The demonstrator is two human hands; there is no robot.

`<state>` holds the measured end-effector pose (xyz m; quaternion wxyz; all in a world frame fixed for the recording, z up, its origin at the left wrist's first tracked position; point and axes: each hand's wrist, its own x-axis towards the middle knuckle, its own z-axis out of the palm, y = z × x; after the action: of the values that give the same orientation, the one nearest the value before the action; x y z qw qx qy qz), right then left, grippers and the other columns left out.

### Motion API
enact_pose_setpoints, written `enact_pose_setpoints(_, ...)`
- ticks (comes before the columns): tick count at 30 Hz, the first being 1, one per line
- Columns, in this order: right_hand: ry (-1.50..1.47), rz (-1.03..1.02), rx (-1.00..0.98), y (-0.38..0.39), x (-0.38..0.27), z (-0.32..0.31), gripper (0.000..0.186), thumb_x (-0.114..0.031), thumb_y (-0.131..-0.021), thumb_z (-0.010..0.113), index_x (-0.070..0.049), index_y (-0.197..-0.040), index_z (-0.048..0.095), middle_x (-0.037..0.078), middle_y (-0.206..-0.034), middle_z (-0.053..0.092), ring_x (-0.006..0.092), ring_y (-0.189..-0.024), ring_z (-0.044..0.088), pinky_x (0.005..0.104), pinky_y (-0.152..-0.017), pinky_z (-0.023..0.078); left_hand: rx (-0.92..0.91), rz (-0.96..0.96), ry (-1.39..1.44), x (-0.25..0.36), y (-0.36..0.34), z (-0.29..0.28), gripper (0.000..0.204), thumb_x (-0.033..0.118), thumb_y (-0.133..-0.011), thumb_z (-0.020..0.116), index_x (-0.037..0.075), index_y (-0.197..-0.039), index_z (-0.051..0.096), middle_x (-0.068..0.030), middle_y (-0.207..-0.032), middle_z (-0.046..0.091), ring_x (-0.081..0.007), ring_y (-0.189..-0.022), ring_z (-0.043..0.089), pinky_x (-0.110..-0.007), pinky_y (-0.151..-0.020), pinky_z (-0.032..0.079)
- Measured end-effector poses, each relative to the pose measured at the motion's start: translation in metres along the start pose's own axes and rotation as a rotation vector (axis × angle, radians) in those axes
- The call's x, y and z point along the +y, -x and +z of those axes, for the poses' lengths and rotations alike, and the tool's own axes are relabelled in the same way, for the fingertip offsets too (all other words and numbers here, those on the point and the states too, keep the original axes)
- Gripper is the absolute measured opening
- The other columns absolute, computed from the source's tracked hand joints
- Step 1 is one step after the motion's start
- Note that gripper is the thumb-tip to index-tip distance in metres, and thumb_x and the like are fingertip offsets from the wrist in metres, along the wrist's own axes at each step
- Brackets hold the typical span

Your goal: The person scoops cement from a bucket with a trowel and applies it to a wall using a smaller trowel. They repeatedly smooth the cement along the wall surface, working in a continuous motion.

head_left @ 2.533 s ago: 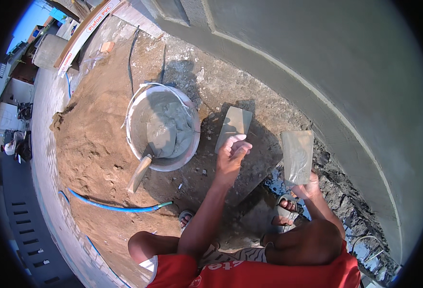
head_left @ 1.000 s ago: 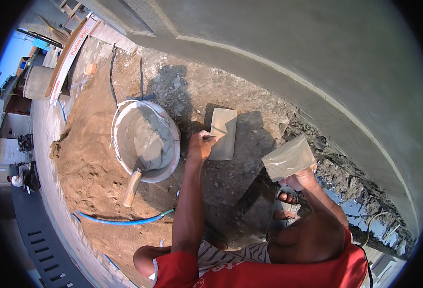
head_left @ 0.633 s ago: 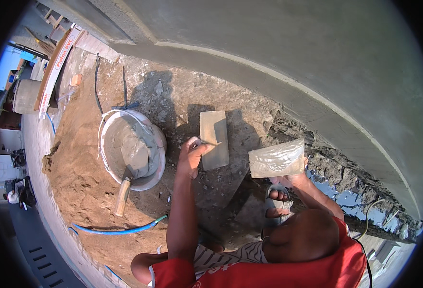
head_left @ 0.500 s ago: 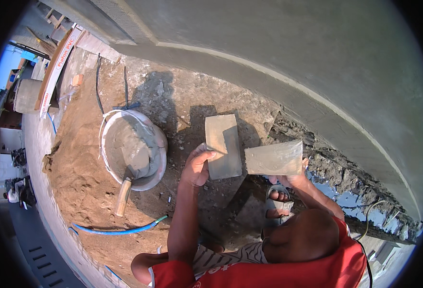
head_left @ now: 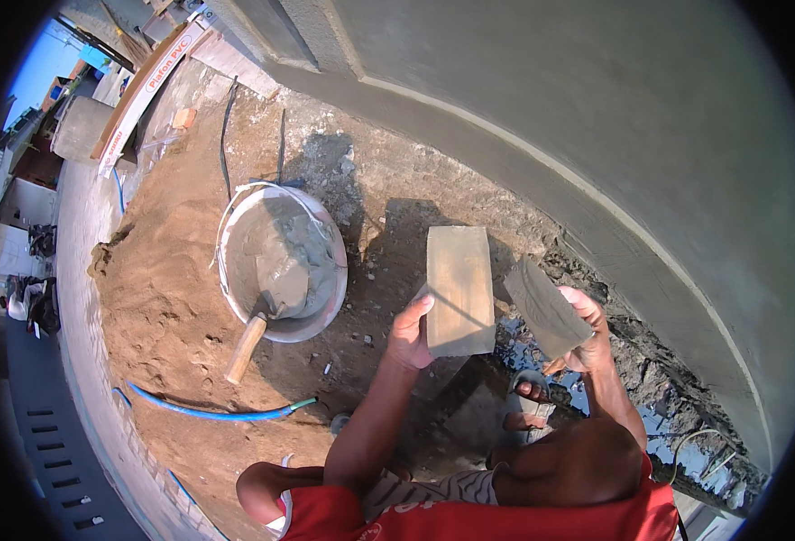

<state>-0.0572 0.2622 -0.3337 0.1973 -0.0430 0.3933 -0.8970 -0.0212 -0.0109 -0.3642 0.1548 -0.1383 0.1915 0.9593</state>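
Observation:
My left hand is closed on the left edge of a flat, tan-grey rectangular board, thumb on its face and the other fingers hidden beneath. My right hand grips the right side of a tapered grey plastering trowel, its flat face smeared dark. A brownish bit, perhaps of its handle, shows at the lower edge. Board and trowel are tilted and a small gap parts them. To the left stands a white bucket of wet grey mortar. Another trowel rests in it, its wooden handle leaning over the rim.
A smooth grey plastered wall curves along the far right, with a muddy, wet trench at its foot. Sandy ground lies around the bucket, crossed by a blue hose. My sandaled foot is below the trowel.
The trowel has turned, now showing a darker face and slanting down to the right. The board has swung more upright and faces up more fully. Both hands still hold on.

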Motion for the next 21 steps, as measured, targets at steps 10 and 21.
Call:
enact_pose_setpoints(10,0.129,-0.152,0.042,-0.022,-0.024,0.015,0.03,-0.008,-0.087,0.069,-0.003,-0.115,0.058,0.009,-0.103,0.066,0.0127,-0.093,0.062,0.0283,-0.083,0.049,-0.285,0.144,0.059,-0.02,-0.004,0.015,0.056,0.03,-0.098,0.048,0.005,-0.146,0.031,-0.0117,-0.139,0.049,-0.0257,-0.124,0.052,-0.043,-0.102,0.045)
enact_pose_setpoints(21,0.314,-0.21,0.052,-0.037,-0.04,0.051,0.072,-0.005,-0.087,0.069,-0.002,-0.147,0.029,0.008,-0.112,0.062,0.0132,-0.1,0.059,0.0283,-0.086,0.048,-0.275,0.21,0.069,-0.039,-0.006,0.04,0.046,0.031,-0.098,0.045,0.004,-0.134,0.048,-0.0099,-0.131,0.057,-0.0254,-0.119,0.056,-0.045,-0.1,0.046)
